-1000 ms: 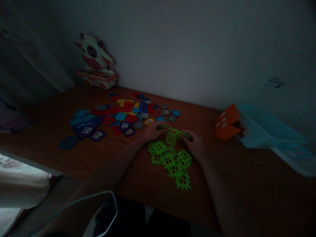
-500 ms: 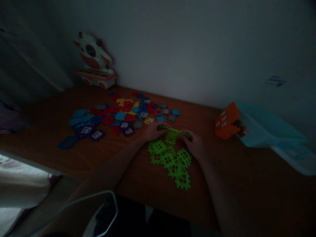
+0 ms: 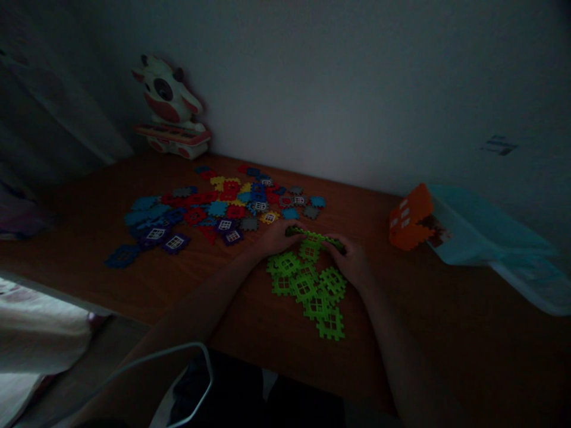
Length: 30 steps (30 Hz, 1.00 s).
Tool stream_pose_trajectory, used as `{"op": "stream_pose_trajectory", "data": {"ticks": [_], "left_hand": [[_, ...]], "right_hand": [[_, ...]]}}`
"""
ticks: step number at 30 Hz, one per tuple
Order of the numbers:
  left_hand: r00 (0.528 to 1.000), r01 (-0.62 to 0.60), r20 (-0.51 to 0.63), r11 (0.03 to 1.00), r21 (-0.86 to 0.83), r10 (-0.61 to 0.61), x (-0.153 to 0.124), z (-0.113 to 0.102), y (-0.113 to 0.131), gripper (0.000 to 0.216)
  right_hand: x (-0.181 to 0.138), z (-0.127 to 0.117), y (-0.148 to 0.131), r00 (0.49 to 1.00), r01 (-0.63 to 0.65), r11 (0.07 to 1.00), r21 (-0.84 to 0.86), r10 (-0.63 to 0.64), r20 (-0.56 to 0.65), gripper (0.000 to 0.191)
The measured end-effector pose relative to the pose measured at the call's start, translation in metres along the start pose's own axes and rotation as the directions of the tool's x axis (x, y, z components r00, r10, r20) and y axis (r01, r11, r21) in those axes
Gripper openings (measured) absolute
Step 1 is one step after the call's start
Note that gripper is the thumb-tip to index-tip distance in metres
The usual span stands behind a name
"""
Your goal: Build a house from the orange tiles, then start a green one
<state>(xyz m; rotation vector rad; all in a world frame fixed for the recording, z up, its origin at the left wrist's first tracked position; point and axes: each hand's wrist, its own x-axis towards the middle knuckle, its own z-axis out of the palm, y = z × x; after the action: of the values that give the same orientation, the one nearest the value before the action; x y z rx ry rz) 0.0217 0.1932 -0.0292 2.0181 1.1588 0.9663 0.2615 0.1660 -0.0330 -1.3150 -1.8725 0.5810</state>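
Observation:
Both hands grip one strip of joined green interlocking tiles [image 3: 314,236], seen nearly edge-on above the table. My left hand [image 3: 282,236] is closed round its left end, thumb on the near side. At the right end, my right hand [image 3: 350,257] pinches it with the thumb and fingers. A green tile with a window pattern [image 3: 309,252] shows just below the strip; I cannot tell whether it is joined to it. Closer to me lies a loose, overlapping heap of green window tiles [image 3: 305,288], between my forearms.
Many coloured tiles [image 3: 217,209] are spread to the left. A cow-shaped toy keyboard [image 3: 172,113] stands against the wall. An orange tile structure [image 3: 408,219] sits at right beside a light-blue translucent bin [image 3: 477,229]. A pale cable [image 3: 207,362] loops near my left forearm.
Almost nothing differs. Both hands keep their hold on the green strip in about the same place, and the view has shifted very slightly.

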Motion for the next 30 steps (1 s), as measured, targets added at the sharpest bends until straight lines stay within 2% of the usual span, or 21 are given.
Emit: {"op": "stream_pose_trajectory", "data": {"ticks": [4, 7, 11, 14, 17, 21, 30], "left_hand": [[0.999, 0.01, 0.031, 1.0, 0.011, -0.011, -0.001, 0.002, 0.003, 0.02], [1.0, 0.001, 0.016, 1.0, 0.006, -0.001, -0.002, 0.002, 0.005, 0.019], [0.993, 0.076, -0.094, 0.996, 0.046, -0.072, -0.003, 0.002, 0.004, 0.018], [0.976, 0.134, -0.186, 0.987, 0.085, -0.116, -0.002, 0.002, 0.003, 0.018], [0.979, 0.121, -0.176, 0.99, 0.073, -0.107, -0.002, 0.002, 0.002, 0.02], [0.992, 0.082, -0.096, 0.996, 0.033, -0.078, -0.002, 0.003, 0.002, 0.022], [0.994, 0.094, -0.05, 0.995, 0.018, -0.093, -0.002, -0.001, 0.002, 0.02]], "right_hand": [[-0.002, -0.001, -0.003, 1.0, -0.01, 1.0, 0.0, 0.01, -0.004, 0.03], [-0.003, 0.0, -0.004, 0.999, -0.016, 1.0, 0.0, 0.016, -0.037, 0.042], [-0.002, 0.004, 0.002, 0.991, -0.051, 0.999, 0.014, 0.053, -0.123, 0.063], [-0.001, 0.006, 0.009, 0.976, -0.063, 0.998, 0.023, 0.066, -0.209, 0.069], [0.0, 0.006, 0.011, 0.964, -0.066, 0.998, 0.015, 0.068, -0.257, 0.063], [0.0, 0.003, 0.01, 0.968, -0.101, 0.995, 0.024, 0.104, -0.229, 0.049], [-0.001, -0.002, 0.01, 0.982, -0.101, 0.995, -0.022, 0.096, -0.163, 0.045]]}}
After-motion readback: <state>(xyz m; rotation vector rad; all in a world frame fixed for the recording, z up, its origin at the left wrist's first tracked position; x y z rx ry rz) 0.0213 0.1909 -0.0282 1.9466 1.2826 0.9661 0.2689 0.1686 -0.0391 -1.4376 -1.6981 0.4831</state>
